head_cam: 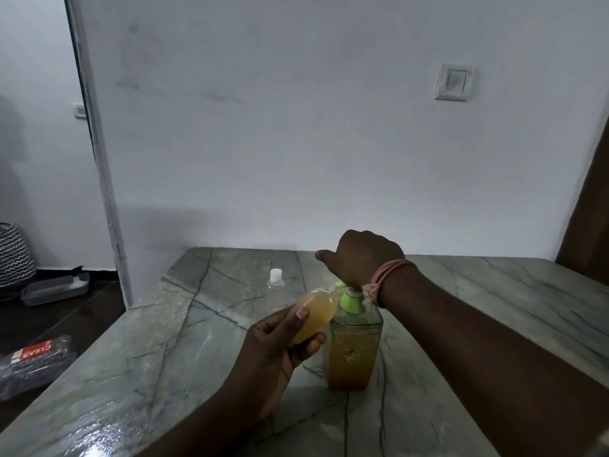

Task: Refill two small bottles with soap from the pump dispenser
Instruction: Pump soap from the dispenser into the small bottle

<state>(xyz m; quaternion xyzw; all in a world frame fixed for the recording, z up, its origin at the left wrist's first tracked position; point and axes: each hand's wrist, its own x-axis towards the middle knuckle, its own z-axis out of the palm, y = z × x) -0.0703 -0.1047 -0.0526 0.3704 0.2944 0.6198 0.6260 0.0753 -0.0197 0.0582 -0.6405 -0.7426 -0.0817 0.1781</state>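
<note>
A clear pump dispenser [354, 351] with amber soap and a green pump head stands on the marble table [164, 341]. My right hand [361, 258] rests on top of the pump head, palm down, hiding most of it. My left hand [280, 344] grips a small bottle [314, 316] filled with amber soap, tilted with its mouth at the green spout. A second small clear bottle [276, 283] with a white cap stands upright farther back on the table, apart from both hands.
A white wall with a switch plate [454, 82] rises behind the table. On the dark floor at left lie a grey tray [56, 288], a patterned basket [14, 255] and a plastic-wrapped package [36, 361]. A brown door edge [590, 209] stands at right.
</note>
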